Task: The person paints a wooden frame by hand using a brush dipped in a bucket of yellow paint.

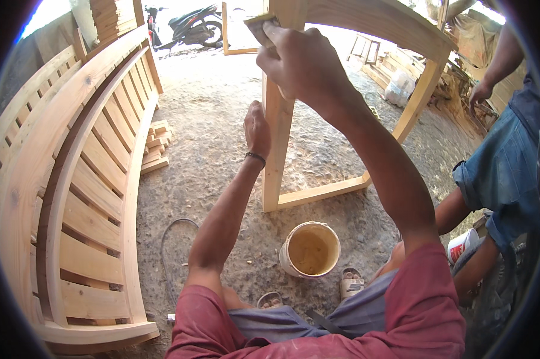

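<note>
My right hand [306,67] is closed round a flat, dark, rectangular scraper [260,27] with yellowish smears, raised at the top of an upright wooden post. That post belongs to a pale wooden frame [277,161] standing on the ground before me. Lower down, my left hand [257,127] rests along the post's left side with its fingers stretched out. Between my feet and the frame stands a white bucket [287,257], holding a little yellowish-brown stuff at the bottom.
Slatted wooden panels [90,209] lean along the left, with small wood offcuts [156,146] beside them. A co-worker in denim shorts [500,161] stands close on my right, near another white bucket [461,244]. A cable [164,251] curls over the rough ground. Far back stands a motorcycle [189,27].
</note>
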The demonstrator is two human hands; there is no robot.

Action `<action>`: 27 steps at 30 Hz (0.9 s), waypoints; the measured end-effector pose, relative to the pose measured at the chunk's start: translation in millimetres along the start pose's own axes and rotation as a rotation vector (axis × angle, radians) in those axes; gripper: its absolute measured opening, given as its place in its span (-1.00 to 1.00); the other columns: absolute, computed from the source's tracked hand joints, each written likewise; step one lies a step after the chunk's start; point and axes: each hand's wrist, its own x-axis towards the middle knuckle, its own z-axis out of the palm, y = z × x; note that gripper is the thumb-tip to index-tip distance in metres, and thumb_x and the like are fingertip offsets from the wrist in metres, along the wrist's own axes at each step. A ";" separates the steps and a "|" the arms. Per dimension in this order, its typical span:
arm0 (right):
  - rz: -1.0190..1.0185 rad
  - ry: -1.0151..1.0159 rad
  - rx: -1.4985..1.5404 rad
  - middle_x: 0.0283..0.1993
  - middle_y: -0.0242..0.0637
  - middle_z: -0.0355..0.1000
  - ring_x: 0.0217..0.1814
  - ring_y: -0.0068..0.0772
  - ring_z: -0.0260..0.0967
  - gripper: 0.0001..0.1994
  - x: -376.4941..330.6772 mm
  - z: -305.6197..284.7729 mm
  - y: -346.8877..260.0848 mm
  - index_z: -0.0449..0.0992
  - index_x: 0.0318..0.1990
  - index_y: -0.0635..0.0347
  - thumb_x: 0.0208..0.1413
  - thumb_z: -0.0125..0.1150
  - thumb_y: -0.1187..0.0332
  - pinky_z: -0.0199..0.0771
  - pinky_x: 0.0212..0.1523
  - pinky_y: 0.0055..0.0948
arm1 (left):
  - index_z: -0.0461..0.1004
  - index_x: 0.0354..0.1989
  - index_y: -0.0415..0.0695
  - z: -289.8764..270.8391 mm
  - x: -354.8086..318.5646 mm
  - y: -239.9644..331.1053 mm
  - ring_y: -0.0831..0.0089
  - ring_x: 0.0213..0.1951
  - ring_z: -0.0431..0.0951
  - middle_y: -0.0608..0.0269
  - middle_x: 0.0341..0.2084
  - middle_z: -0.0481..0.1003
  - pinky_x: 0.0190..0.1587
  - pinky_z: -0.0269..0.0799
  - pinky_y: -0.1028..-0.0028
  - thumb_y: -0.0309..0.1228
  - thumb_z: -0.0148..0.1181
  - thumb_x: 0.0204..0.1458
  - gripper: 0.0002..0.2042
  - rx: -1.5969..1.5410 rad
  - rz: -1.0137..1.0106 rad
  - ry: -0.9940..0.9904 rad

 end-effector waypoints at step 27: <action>0.358 -0.236 0.600 -0.72 -0.17 0.38 -0.72 -0.40 0.38 -0.81 4.2 -53.8 -5.8 0.42 -0.27 0.48 0.08 -0.01 0.48 0.37 -0.70 -0.43 | 0.21 -0.45 -0.29 -0.4 0.8 -1.4 0.34 -0.45 0.17 0.10 -0.57 0.19 -0.32 0.19 0.29 -0.21 -0.32 0.23 -0.62 0.042 0.040 -0.001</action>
